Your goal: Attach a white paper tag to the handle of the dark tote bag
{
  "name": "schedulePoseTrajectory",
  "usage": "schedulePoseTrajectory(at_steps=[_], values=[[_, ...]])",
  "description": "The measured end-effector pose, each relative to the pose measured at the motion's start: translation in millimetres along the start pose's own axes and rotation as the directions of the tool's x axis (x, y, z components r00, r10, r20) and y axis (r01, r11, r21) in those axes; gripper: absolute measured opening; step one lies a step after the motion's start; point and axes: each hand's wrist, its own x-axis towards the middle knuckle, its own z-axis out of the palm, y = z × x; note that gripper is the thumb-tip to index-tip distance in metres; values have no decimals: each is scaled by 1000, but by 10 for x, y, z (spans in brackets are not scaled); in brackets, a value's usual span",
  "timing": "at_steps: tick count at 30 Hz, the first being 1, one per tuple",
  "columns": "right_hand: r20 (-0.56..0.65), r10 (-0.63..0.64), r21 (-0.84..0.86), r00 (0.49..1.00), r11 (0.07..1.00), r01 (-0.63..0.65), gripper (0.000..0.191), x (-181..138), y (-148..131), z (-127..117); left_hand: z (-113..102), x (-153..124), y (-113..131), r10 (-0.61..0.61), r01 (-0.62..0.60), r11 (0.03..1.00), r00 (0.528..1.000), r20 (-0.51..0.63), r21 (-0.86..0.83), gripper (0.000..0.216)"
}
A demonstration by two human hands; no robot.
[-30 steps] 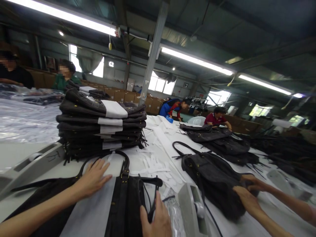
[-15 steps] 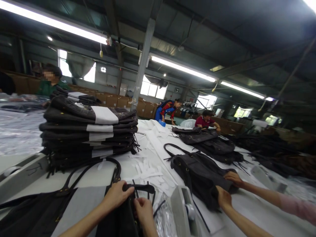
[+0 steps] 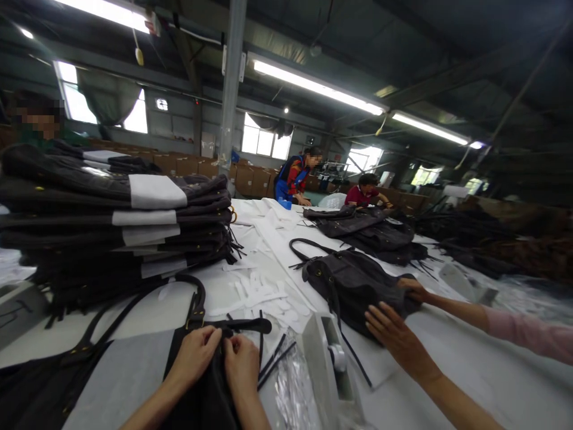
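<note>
A dark bag (image 3: pixel 203 391) with black straps lies flat in front of me on the white table (image 3: pixel 470 382), partly over a grey sheet (image 3: pixel 120 376). My left hand (image 3: pixel 196 353) and my right hand (image 3: pixel 242 364) pinch the bag's top edge side by side, just below its black strap (image 3: pixel 244 325). To my right, a co-worker's two hands (image 3: pixel 394 334) press on another dark bag (image 3: pixel 353 280).
A tall stack of folded dark bags (image 3: pixel 116 233) with white inserts stands at the left. White paper strips (image 3: pixel 264 295) lie mid-table. A grey tape dispenser (image 3: pixel 331 364) and crinkled clear plastic (image 3: pixel 290 394) sit right of my hands. More bags (image 3: pixel 371 233) and people are farther back.
My left hand left the grey sheet and came to the bag's top edge beside my right hand. The view shifted right. The co-worker's hands moved on the other bag.
</note>
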Motion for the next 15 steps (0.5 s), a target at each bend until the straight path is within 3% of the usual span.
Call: schedulePoseTrajectory(at_steps=[3, 5, 8, 10, 13, 15], values=[[8, 0, -25, 1000, 1000, 0, 28, 25, -4, 23, 79, -79, -30, -55, 61, 973, 998, 35, -222, 55], [14, 14, -5, 1000, 1000, -14, 30, 47, 5, 33, 129, -133, -72, 1, 2, 954, 1000, 10, -299, 50], [15, 45, 31, 999, 998, -45, 41, 104, 31, 33, 246, -201, -180, 189, -211, 957, 974, -124, -198, 41], [38, 83, 89, 996, 992, -86, 53, 151, 42, 10, 353, -223, -272, 268, -290, 950, 948, -174, -114, 43], [159, 126, 281, 979, 945, -167, 70, 183, 30, -67, 509, -206, -409, 341, -346, 938, 927, -158, -8, 46], [224, 80, 368, 971, 916, -161, 69, 156, 10, -132, 588, -172, -480, 368, -362, 930, 920, -132, 70, 47]])
